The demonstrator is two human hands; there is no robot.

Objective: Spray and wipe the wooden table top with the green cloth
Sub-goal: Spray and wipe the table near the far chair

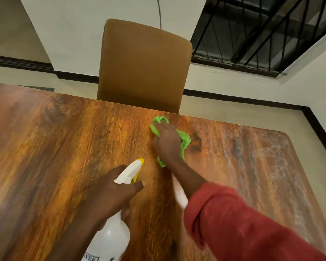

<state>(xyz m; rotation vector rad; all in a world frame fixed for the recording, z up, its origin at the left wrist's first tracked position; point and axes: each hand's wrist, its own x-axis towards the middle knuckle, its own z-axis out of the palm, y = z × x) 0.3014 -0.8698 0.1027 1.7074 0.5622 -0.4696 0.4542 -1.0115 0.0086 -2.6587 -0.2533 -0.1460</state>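
Note:
The wooden table top (pixel 54 147) fills the lower part of the head view. My right hand (pixel 166 143) lies on top of the crumpled green cloth (pixel 183 138) near the table's far edge, fingers curled into it. My left hand (pixel 111 193) grips the neck of a white spray bottle (pixel 111 236) with a white and yellow nozzle (pixel 133 171) that points away from me, just left of the cloth. The bottle's lower part runs out of the frame at the bottom. A pale, streaky film covers the table's right side (pixel 271 166).
A tan upholstered chair (pixel 143 65) stands pushed against the table's far edge, right behind the cloth. Beyond it are a white wall, a pale floor with dark skirting, and a black barred window (pixel 262 31) at the upper right. The table's rounded right corner (pixel 288 134) is in view.

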